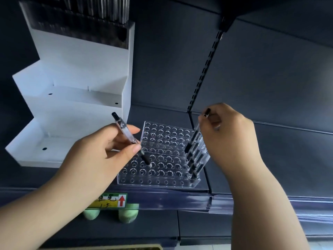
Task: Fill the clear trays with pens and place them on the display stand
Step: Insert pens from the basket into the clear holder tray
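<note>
A clear tray [162, 184] with rows of round holes sits on the dark shelf in the middle of the head view. Several pens [195, 163] stand in its right-hand column. My left hand [108, 152] pinches a clear pen with a black grip [126, 131], tilted, its tip down over a hole near the tray's middle. My right hand [232, 138] grips the top of another pen [198, 130] that stands at the far end of the right column. The white stepped display stand [72, 105] rises at the left; its top tier holds a tray of pens [100, 8].
A slotted shelf upright [205, 69] runs down behind the tray. The shelf's front rail carries a green and yellow price label [110, 200] with a red arrow. Two pale green objects [126, 214] show on the shelf below.
</note>
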The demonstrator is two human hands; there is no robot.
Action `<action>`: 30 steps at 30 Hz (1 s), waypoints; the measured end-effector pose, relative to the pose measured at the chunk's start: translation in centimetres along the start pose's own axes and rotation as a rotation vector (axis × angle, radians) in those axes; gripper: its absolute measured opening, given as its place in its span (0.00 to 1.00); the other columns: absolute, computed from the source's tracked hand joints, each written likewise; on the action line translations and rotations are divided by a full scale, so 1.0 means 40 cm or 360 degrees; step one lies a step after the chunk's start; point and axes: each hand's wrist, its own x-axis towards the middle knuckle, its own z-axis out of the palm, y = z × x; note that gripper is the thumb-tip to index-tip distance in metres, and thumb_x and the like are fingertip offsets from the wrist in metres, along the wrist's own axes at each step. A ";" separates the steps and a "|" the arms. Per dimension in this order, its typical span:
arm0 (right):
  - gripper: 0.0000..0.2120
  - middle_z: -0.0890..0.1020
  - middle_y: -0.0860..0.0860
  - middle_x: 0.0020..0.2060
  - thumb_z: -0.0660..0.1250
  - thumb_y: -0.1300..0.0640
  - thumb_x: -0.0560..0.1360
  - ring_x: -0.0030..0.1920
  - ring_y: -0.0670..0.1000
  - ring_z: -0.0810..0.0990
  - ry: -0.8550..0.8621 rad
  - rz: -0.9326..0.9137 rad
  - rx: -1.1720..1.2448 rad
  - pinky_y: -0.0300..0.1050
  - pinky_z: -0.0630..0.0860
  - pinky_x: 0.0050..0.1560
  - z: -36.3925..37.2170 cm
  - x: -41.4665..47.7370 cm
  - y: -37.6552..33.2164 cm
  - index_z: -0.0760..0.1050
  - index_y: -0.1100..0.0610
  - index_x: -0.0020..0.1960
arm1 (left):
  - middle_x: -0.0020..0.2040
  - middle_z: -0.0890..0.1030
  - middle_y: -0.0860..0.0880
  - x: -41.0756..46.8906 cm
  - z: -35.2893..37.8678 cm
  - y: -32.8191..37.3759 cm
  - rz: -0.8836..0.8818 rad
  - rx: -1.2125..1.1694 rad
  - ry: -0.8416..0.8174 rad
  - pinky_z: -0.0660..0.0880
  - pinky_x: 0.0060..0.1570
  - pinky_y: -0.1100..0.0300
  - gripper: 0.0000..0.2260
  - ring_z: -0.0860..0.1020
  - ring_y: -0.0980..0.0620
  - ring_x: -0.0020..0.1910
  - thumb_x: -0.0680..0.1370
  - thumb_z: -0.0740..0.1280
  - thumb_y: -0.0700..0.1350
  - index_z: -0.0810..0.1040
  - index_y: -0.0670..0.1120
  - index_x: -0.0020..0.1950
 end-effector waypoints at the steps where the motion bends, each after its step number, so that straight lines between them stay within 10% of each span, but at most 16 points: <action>1: 0.07 0.80 0.46 0.38 0.64 0.55 0.75 0.45 0.55 0.78 -0.0002 0.0009 0.0001 0.53 0.74 0.52 0.002 -0.001 -0.001 0.78 0.55 0.51 | 0.43 0.81 0.67 -0.002 -0.003 0.001 0.0001 0.0013 0.0009 0.71 0.41 0.79 0.12 0.78 0.71 0.43 0.70 0.71 0.47 0.78 0.62 0.48; 18: 0.15 0.83 0.45 0.43 0.66 0.56 0.73 0.52 0.53 0.74 0.0042 0.0052 -0.0280 0.50 0.68 0.56 0.036 0.010 0.012 0.76 0.51 0.60 | 0.42 0.82 0.65 -0.013 -0.018 0.010 -0.0030 -0.0080 0.0041 0.73 0.45 0.65 0.12 0.80 0.67 0.42 0.70 0.71 0.47 0.78 0.64 0.47; 30: 0.08 0.83 0.48 0.40 0.64 0.57 0.72 0.50 0.54 0.72 0.0065 0.0019 -0.0506 0.44 0.57 0.44 0.028 0.008 0.012 0.81 0.50 0.46 | 0.42 0.82 0.63 -0.015 -0.016 0.007 -0.0059 -0.0097 0.0030 0.75 0.48 0.60 0.11 0.81 0.64 0.41 0.70 0.70 0.49 0.78 0.64 0.47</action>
